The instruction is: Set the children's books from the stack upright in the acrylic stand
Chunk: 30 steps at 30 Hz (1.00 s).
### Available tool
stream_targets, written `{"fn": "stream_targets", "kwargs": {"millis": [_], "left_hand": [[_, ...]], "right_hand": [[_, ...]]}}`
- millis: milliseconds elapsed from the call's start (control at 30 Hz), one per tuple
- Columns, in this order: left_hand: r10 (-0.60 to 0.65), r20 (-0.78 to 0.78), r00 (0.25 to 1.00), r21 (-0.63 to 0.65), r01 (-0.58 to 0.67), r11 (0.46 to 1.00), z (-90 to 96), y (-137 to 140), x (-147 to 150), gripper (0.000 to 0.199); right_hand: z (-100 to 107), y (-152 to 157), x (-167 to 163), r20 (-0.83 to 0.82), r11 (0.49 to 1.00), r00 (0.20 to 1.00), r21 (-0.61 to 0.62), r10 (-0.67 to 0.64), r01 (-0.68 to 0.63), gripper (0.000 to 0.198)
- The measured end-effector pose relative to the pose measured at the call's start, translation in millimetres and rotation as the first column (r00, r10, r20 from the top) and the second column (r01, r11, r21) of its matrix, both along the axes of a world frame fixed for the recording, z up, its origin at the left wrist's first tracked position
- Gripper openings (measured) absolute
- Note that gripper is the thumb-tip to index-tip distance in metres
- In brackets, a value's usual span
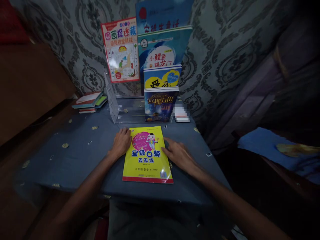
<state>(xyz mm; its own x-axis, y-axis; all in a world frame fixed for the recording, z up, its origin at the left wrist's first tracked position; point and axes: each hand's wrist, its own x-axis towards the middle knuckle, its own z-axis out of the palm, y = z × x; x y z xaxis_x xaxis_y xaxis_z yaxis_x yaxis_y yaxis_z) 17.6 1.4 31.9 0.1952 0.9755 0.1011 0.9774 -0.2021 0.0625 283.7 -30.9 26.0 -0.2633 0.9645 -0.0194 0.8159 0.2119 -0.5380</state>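
Note:
A yellow workbook (pixel 150 170) with a red bottom strip, a pink circle and a cartoon figure lies flat on the cloth-covered table (pixel 82 160), cover up. My left hand (pixel 122 141) is at its upper left edge, with the fingers curled in against the cover's side. At the opposite edge, my right hand (pixel 178 153) holds the book's right side. Its thumb and forefinger meet the edge there, while the other fingers are partly hidden.
Behind the workbook stands a clear book rack (pixel 112 103) with several books upright, a dark blue one (pixel 158 106) in front. A red-bordered book (pixel 122 53) stands left. Stacked books (pixel 90 100) lie at the back left. A blurred white item (pixel 181 113) sits right of the rack.

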Motion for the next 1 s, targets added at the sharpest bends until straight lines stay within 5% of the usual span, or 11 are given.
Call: {"fn": "stream_targets", "kwargs": {"millis": [133,267,467,700,1000], "left_hand": [[-0.071,0.108,0.992,0.057,0.065,0.996,-17.2,7,-7,0.032],[-0.105,0.163,0.981,0.111,0.088,0.99,-31.5,10,-12,0.035],[-0.121,0.177,0.977,0.158,0.093,0.983,-40.6,12,-14,0.034],[-0.141,0.186,0.972,0.166,0.11,0.98,-37.7,12,-14,0.033],[-0.091,0.068,0.994,0.137,0.082,0.987,-28.7,10,-9,0.031]], "right_hand": [[-5,9,-22,0.033,0.98,0.995,0.171,0.099,-0.103,0.035],[-23,30,-53,0.011,0.898,0.949,0.321,0.316,-0.302,0.035],[-41,67,-95,0.108,0.796,0.846,0.295,0.522,-0.528,0.051],[-40,80,-115,0.122,0.784,0.861,0.366,0.494,-0.501,0.03],[-25,73,-114,0.127,0.827,0.896,0.348,0.426,-0.442,0.031]]}}
